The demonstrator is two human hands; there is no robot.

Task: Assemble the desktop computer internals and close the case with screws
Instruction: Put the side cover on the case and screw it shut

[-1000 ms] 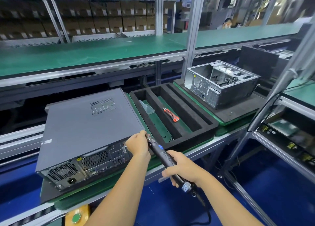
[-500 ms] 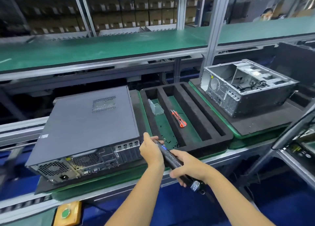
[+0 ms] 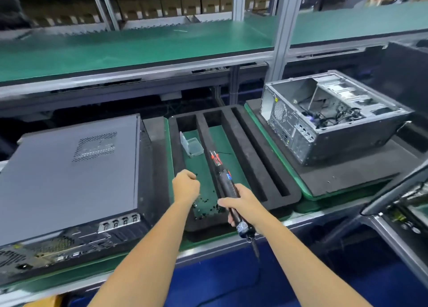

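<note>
A closed grey computer case [image 3: 67, 167] lies on its side at the left, rear ports facing me. My right hand [image 3: 243, 203] grips a black electric screwdriver [image 3: 228, 186], its tip pointing away over the black foam tray [image 3: 254, 158]. My left hand [image 3: 186, 185] hovers above the tray's left slot with fingers curled; whether it holds a screw is hidden. Several small black screws [image 3: 205, 206] lie loose on the green floor of that slot. An open, unfinished case [image 3: 328, 114] with loose cables stands at the right on a black mat.
A clear plastic box [image 3: 192, 145] and a red-handled tool [image 3: 215, 158] lie in the foam tray. A green upper shelf [image 3: 139, 47] overhangs the bench, with aluminium posts [image 3: 281, 29] beside it. A slanted metal frame [image 3: 393, 191] stands at the right. A person sits far back right.
Both hands have left the closed case's rear corner and moved right over the foam tray. The screwdriver now points along the tray. The view has shifted right.
</note>
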